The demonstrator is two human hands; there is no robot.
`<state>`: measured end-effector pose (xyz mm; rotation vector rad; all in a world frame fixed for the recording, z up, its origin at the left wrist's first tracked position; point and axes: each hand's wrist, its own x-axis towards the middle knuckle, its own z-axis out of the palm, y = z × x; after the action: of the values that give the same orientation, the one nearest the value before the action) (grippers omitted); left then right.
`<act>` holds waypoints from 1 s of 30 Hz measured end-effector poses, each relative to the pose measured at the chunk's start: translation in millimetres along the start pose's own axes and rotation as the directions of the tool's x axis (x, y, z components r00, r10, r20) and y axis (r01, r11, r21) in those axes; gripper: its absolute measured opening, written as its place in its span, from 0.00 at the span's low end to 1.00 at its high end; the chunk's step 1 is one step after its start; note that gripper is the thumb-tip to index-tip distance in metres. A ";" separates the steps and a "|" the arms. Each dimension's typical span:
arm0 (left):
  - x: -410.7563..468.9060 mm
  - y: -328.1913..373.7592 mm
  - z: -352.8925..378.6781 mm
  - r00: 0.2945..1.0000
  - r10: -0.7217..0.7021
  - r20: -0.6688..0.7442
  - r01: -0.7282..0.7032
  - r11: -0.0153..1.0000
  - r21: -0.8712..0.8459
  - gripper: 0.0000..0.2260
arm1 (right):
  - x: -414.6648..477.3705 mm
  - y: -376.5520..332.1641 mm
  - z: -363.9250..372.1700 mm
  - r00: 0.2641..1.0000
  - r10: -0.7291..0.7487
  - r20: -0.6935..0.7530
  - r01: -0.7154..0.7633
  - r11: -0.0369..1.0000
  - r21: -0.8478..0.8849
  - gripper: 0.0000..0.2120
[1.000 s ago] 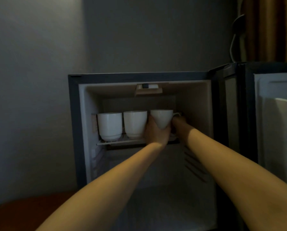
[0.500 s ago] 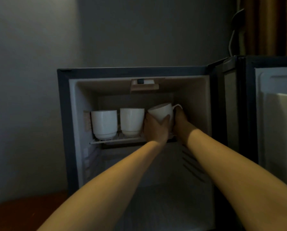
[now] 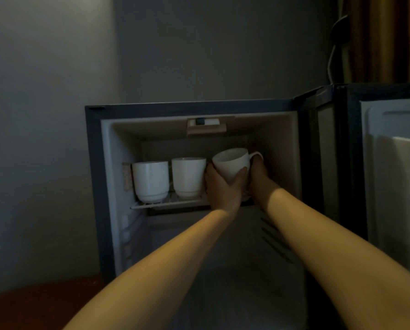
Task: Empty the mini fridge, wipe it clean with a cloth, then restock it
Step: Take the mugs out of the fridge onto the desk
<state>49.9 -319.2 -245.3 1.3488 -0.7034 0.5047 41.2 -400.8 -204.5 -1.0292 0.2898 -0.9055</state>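
Drawing the tilted mug (image 3: 230, 163) out of the mini fridge (image 3: 94, 186), from above the right end of the wire shelf (image 3: 170, 202), is best done level, so the neighbouring cup (image 3: 188, 177) is not knocked. The mug's body is clasped by the left grip (image 3: 223, 190). The right grip (image 3: 258, 173) is at the handle (image 3: 257, 154), but its hold cannot be told. The mug's base is hidden.

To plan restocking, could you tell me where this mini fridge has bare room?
Bare: the lower compartment floor, beneath the white wire shelf. Crowded: that shelf, with two upright white ceramic cups plus a tilted white handled mug gripped by the left hand and right hand.
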 end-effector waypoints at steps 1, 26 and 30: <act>-1.0 -0.5 -0.3 1.000 0.002 0.005 -0.002 1.000 -0.008 0.37 | 0.2 -0.7 0.3 1.000 -0.011 0.003 0.011 1.000 0.003 0.20; -52.6 34.8 -55.0 0.952 0.055 0.302 -0.002 0.985 -0.171 0.37 | -87.3 -7.1 -34.9 0.995 0.006 0.096 -0.024 0.981 0.192 0.22; -82.1 41.6 -73.9 0.945 0.142 0.294 -0.089 0.978 -0.186 0.37 | -119.4 -0.2 -45.8 0.987 -0.009 0.161 -0.033 0.966 0.255 0.23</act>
<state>-24.3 -234.1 -279.9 1.2399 -1.0628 0.3212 -60.0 -337.9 -250.7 -0.8525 0.0399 -0.8191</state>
